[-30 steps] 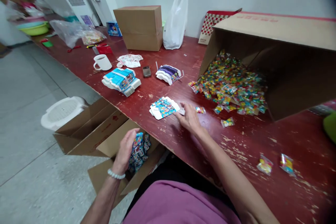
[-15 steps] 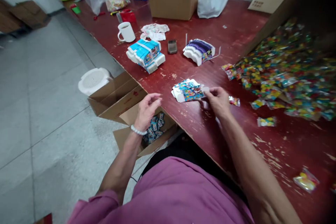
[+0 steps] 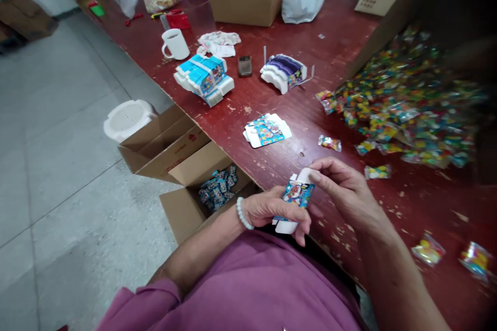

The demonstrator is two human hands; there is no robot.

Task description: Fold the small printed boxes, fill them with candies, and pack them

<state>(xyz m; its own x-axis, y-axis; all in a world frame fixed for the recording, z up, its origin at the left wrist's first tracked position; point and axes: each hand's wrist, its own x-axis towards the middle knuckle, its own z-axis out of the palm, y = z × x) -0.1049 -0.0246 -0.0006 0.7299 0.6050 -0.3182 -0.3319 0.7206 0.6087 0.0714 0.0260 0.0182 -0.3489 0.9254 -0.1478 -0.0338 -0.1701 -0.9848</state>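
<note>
Close to my body, a small blue printed candy box (image 3: 298, 194) is held between both hands, its white end flaps sticking out. My left hand (image 3: 277, 208) grips it around the lower part, thumb across the printed face. With thumb and fingers, my right hand (image 3: 337, 183) pinches the white flap at the top end. Farther up the table lies a small pile of flat blue boxes (image 3: 267, 130). Wrapped candies (image 3: 330, 143) lie loose to the right of that pile.
Banded blue boxes (image 3: 204, 75), banded purple boxes (image 3: 283, 72) and a white mug (image 3: 175, 44) stand on the red table (image 3: 240, 165). A heap of wrapped candies (image 3: 407, 98) spreads at right. Below the edge, an open carton (image 3: 182, 212) contains several small blue packs (image 3: 219, 189).
My right hand has drawn one box off the flat pile and toward my body. My left hand has moved right from above the carton and closed on the box.
</note>
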